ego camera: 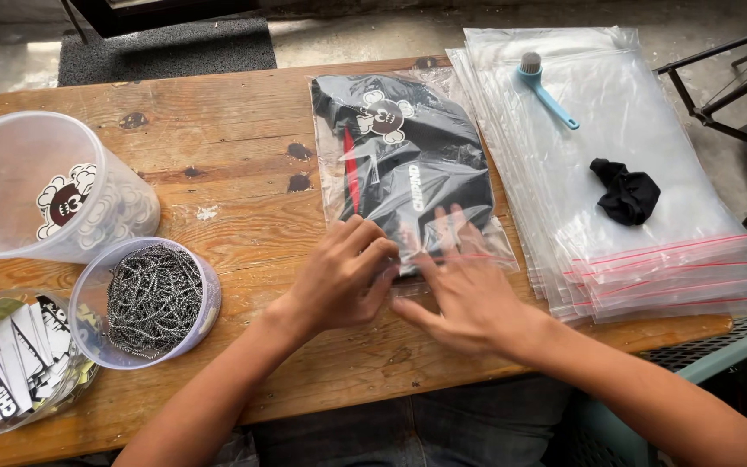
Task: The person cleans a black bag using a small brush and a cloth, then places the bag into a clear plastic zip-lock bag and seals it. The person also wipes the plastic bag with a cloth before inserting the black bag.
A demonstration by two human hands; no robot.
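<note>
Bag (408, 164), clear plastic with a dark folded garment inside, lies flat mid-table (226, 156), long axis running away from the person. Its near end, the zip edge, sits under both hands.

Left hand (339, 272): palm down at the bag's near-left corner, fingers (372, 251) curled together, tips pressing the plastic edge. Not gripping around anything that I can see.

Right hand (469, 290): palm down, flat, just right of the left hand and touching or nearly touching it. Fingers (453, 232) spread apart and pointing away, lying over the bag's near strip; motion-blurred, so exact contact is hard to read. Thumb points toward the left hand.

Garment bulk lies beyond the fingertips, not under them.

Right of the bag: stack of empty zip bags (676, 259), overlapping its edge. On the stack, a blue brush (546, 91) and a black cloth wad (628, 195), well apart.

Left side of table: tub (10, 173) of printed stickers, smaller tub of ball chains (153, 298), third tub of tags (10, 363) at the near corner. All well clear of the hands.
</note>
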